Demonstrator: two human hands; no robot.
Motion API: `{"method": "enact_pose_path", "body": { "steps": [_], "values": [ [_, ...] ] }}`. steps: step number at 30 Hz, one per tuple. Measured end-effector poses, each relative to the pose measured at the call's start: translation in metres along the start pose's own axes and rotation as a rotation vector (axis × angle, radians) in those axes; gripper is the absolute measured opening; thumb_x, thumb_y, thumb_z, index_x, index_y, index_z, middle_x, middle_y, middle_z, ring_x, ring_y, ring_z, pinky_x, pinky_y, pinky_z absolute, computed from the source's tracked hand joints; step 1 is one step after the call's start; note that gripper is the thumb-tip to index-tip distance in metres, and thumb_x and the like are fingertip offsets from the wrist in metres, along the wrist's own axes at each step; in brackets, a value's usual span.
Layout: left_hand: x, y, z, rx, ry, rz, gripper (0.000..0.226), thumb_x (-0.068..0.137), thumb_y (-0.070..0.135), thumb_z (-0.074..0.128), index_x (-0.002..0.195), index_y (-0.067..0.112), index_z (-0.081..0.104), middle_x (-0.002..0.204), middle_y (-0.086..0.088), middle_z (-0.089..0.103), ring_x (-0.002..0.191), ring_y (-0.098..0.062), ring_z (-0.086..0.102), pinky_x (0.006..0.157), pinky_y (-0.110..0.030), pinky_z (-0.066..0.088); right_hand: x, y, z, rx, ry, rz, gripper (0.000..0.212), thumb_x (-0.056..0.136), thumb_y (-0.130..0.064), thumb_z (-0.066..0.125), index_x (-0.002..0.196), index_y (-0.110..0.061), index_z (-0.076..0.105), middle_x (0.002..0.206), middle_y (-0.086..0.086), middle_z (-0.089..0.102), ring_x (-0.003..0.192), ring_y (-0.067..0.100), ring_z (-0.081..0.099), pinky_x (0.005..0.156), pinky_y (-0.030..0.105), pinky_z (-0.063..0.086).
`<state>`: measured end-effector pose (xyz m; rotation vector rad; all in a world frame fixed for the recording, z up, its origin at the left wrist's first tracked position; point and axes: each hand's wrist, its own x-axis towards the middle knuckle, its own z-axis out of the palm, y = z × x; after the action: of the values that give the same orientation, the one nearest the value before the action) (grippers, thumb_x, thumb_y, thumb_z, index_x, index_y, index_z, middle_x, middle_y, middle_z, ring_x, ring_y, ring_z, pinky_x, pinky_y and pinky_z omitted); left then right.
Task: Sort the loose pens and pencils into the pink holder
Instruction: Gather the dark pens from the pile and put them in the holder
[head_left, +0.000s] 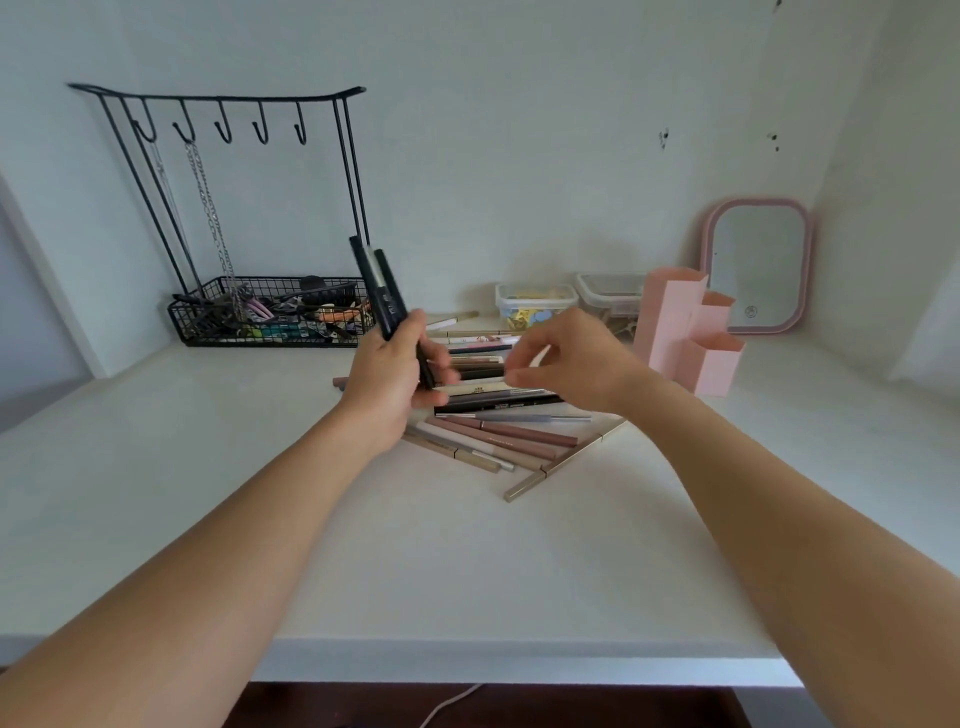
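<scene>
Far left at the back wall: black wire rack (228, 208) with hooks, chains hanging from two of them, and a mesh basket (270, 314) at its base full of clips and small bits. All on a white desk (467, 561).

Left forearm runs up from bottom-left corner toward centre. Left hand (387, 384) raised over the desk, fingers curled round a bunch of dark pens (382, 291); they stick up out of the fist, tilted back-left, lower ends poking out below the fingers. At least two or three pens, exact count unclear.

Centre: pile of loose pens and pencils (493, 415) flat on the desk, mostly lying left-right; black, brown, pink and beige ones, one long gold one (563, 460) angled at the front edge. Both hands sit over the pile.

Right forearm comes in from bottom-right. Right hand (566, 358) palm down over the pile, fingers bent, thumb and fingertips close at a light-coloured pen; blurred, cannot tell if it's actually pinched.

Behind: two clear lidded tubs (535, 304). Right of them the pink holder (685, 332) stands upright, stepped compartments, well apart from the hands, near the pile's right end. Pink-framed mirror (758, 265) leans behind it.
</scene>
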<state>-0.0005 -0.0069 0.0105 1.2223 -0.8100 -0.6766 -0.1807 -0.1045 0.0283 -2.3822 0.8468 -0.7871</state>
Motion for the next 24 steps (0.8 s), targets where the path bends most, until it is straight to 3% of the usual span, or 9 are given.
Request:
{"method": "enact_pose_path", "body": {
  "steps": [3,5,12,15,17,21,24],
  "values": [
    [0.003,0.000,-0.008,-0.034,0.011,-0.052,0.031,0.100,0.028,0.054,0.074,0.021,0.039,0.051,0.003,0.039,0.043,-0.013,0.034,0.034,-0.018,0.019,-0.003,0.010,-0.006,-0.210,-0.151,0.002,0.007,0.079,-0.020,0.081,0.085,-0.020,0.079,0.081,-0.013,0.073,0.062,-0.018,0.057,0.058,0.006,0.040],
    [0.003,-0.002,-0.010,0.004,-0.011,-0.043,0.036,0.099,0.028,0.055,0.068,0.024,0.037,0.053,0.002,0.030,0.044,-0.014,0.025,0.036,-0.020,0.014,-0.004,0.014,-0.003,-0.241,-0.177,-0.007,0.008,0.078,-0.018,0.080,0.086,-0.019,0.079,0.081,-0.012,0.072,0.062,-0.020,0.054,0.057,0.001,0.039],
    [0.001,-0.002,-0.007,0.069,-0.058,-0.067,0.043,0.095,0.040,0.064,0.065,0.023,0.037,0.049,0.005,0.035,0.040,-0.013,0.030,0.037,-0.020,0.020,-0.001,0.019,0.000,-0.352,-0.188,0.001,0.009,0.083,-0.020,0.077,0.091,-0.018,0.078,0.081,-0.008,0.068,0.061,-0.002,0.053,0.050,0.005,0.037],
    [0.001,-0.002,-0.006,0.060,-0.053,-0.055,0.043,0.095,0.037,0.063,0.065,0.022,0.037,0.048,0.005,0.035,0.041,-0.013,0.031,0.036,-0.020,0.019,0.001,0.018,-0.007,-0.323,-0.165,0.027,0.011,0.088,-0.019,0.072,0.098,-0.013,0.074,0.090,-0.002,0.068,0.066,0.000,0.053,0.059,0.010,0.039],
    [-0.001,-0.001,-0.005,0.045,-0.062,-0.041,0.046,0.095,0.037,0.064,0.061,0.024,0.036,0.049,0.006,0.029,0.044,-0.013,0.024,0.037,-0.022,0.016,0.001,0.013,-0.011,-0.130,-0.080,0.071,0.008,0.092,-0.015,0.067,0.095,-0.008,0.069,0.081,0.002,0.066,0.060,0.003,0.053,0.060,0.017,0.044],
    [-0.008,0.000,0.001,0.033,-0.169,-0.016,0.045,0.083,0.054,0.073,0.068,0.020,0.048,0.049,0.006,0.029,0.044,-0.012,0.022,0.041,-0.026,0.014,-0.007,-0.012,-0.001,0.604,-0.072,0.149,0.003,0.093,-0.002,0.064,0.094,0.000,0.064,0.070,0.010,0.065,0.058,0.014,0.063,0.060,0.024,0.057],
    [-0.012,0.000,0.007,0.008,-0.199,0.001,0.052,0.067,0.065,0.078,0.082,0.021,0.054,0.049,0.008,0.028,0.046,-0.012,0.019,0.047,-0.030,0.010,-0.010,-0.022,0.013,0.760,-0.122,0.124,0.014,0.089,-0.003,0.069,0.099,0.006,0.066,0.072,0.013,0.068,0.062,0.016,0.067,0.063,0.023,0.059]
  ]
}}
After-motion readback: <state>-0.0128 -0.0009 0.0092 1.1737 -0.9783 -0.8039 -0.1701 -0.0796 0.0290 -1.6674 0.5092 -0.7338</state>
